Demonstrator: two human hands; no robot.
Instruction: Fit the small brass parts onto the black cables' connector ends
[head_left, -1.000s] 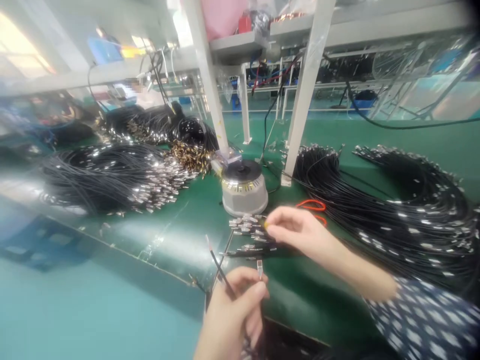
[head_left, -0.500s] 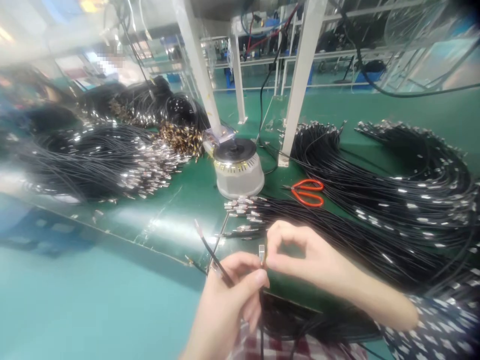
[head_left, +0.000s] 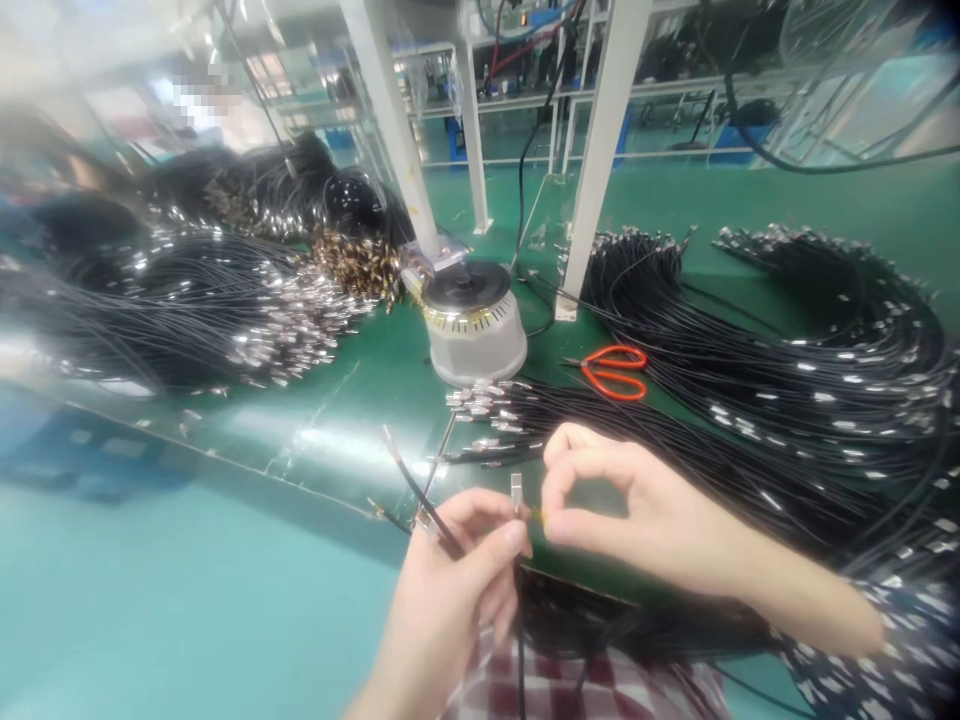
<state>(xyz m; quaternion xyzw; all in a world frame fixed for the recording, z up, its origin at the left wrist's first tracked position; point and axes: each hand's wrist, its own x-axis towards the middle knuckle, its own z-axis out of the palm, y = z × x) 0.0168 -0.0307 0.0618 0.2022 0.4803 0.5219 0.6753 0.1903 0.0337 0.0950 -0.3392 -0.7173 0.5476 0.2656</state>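
Note:
Between the thumb and fingers of my left hand (head_left: pixel 469 565) is a black cable, its metal USB-type connector (head_left: pixel 516 489) pointing up. The cable's lower part hangs down below the hand. Another black cable end (head_left: pixel 409 475) sticks out up and left across the back of the same hand. Just right of the connector, my right hand (head_left: pixel 600 487) is closed in a pinch on a small yellowish strip (head_left: pixel 535 513); its exact kind is too blurred to tell. A small gap separates the right fingertips from the left ones.
A white round dispenser with a black top (head_left: pixel 476 335) stands on the green table (head_left: pixel 337 440). Red-handled scissors (head_left: pixel 615 372) lie right of it. Bundles of black cables (head_left: pixel 750 330) spread to the right, more cables (head_left: pixel 172 310) to the left. White posts (head_left: pixel 600 150) rise behind.
My right hand has moved slightly right, away from the connector, with the yellowish strip at its fingertips. My left hand still holds the cable, slightly further left in view.

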